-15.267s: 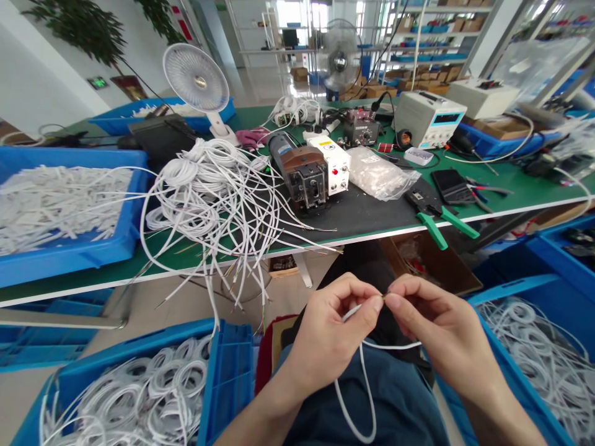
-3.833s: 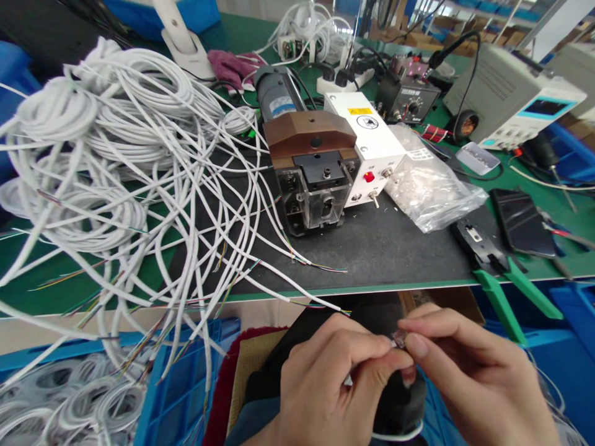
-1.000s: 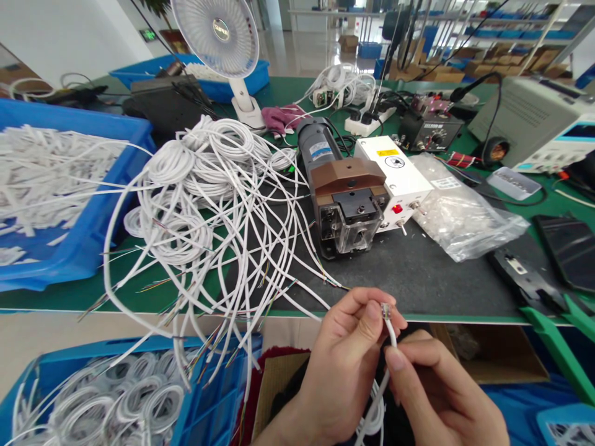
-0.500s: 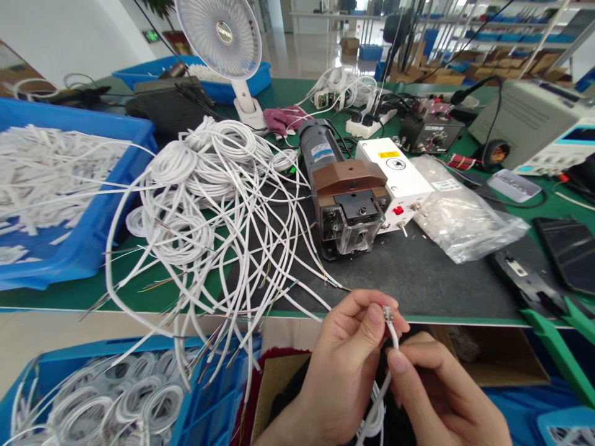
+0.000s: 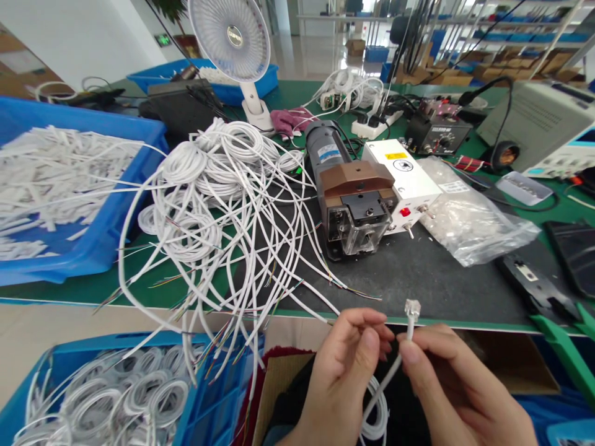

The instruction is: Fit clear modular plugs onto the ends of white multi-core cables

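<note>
— What have you got there?

— A thin white cable (image 5: 388, 379) with a clear plug (image 5: 411, 308) on its end. My right hand (image 5: 458, 387) pinches the cable just below the plug, thumb and forefinger closed tight on it, so the plug stands up free above my fingers. The rest of the cable drops into a small coil over my lap, near the table's (image 5: 418, 279) near edge.

— And the left hand?

— My left hand (image 5: 346, 371) sits just left of the right, fingers curled in close. Its fingertips (image 5: 372, 337) are near the cable, but I cannot tell whether they touch it; I would not call it a hold.

— How does the thing handle?

— Light and limp, I judge. The cable bends wherever it is not held, so I take it close under the plug, where a short stub stays straight. The plug looks like hard, brittle plastic, small and smooth, likely to slip or crack if squeezed, so I keep my fingers off it.

— What is around you?

— Straight ahead, farther off, is the press (image 5: 356, 207) with its clear guard. To the left lies a tangle of white cables (image 5: 218, 198), with a blue bin (image 5: 100, 244) beyond. A plastic bag (image 5: 474, 217) lies right of the press, green-handled pliers (image 5: 555, 316) at the far right.
</note>
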A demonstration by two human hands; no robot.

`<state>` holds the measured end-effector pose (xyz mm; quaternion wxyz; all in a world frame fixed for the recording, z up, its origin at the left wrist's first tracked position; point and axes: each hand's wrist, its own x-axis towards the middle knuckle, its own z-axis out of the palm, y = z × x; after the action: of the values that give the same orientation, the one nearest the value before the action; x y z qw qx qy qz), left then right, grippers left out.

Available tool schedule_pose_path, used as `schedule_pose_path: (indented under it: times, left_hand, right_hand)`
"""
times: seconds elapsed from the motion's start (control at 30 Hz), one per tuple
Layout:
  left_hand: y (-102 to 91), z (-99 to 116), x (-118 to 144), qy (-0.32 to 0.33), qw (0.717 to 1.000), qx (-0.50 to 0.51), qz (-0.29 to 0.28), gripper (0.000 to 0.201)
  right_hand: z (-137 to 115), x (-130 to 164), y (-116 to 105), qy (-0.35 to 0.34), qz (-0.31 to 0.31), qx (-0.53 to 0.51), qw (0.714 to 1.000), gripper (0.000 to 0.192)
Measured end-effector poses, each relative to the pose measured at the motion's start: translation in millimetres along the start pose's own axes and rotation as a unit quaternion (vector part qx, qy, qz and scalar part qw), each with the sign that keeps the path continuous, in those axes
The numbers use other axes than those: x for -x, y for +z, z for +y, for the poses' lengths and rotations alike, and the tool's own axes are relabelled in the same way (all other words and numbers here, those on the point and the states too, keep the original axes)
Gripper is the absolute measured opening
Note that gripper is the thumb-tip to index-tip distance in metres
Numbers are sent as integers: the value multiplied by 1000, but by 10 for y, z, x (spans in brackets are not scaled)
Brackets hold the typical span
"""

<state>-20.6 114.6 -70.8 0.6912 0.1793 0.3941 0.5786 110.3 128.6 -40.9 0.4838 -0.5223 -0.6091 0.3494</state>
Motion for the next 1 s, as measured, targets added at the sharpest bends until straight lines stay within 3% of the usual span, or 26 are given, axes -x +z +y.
schedule_pose_path:
  times: [0.17, 0.37, 0.5, 0.63, 1.0]
  left_hand:
    - [-180, -37, 135, -16, 987, -151, -55, 46]
    - [-167, -61, 88, 18, 981, -178, 77, 44]
    - [-70, -88, 144, 39, 973, -199, 106, 46]
    - [-27, -71, 194, 63, 969, -221, 89, 49]
    - [-39, 11, 41, 46, 976, -203, 59, 41]
  right_hand:
    - [8, -229, -5, 30, -50, 16, 998, 4]
    - [24, -416, 193, 63, -48, 28, 996, 18]
    - [101, -567, 284, 183, -120, -48, 975, 34]
    - [209, -687, 313, 249, -183, -110, 945, 34]
    - [233, -865, 364, 284, -186, -174, 924, 27]
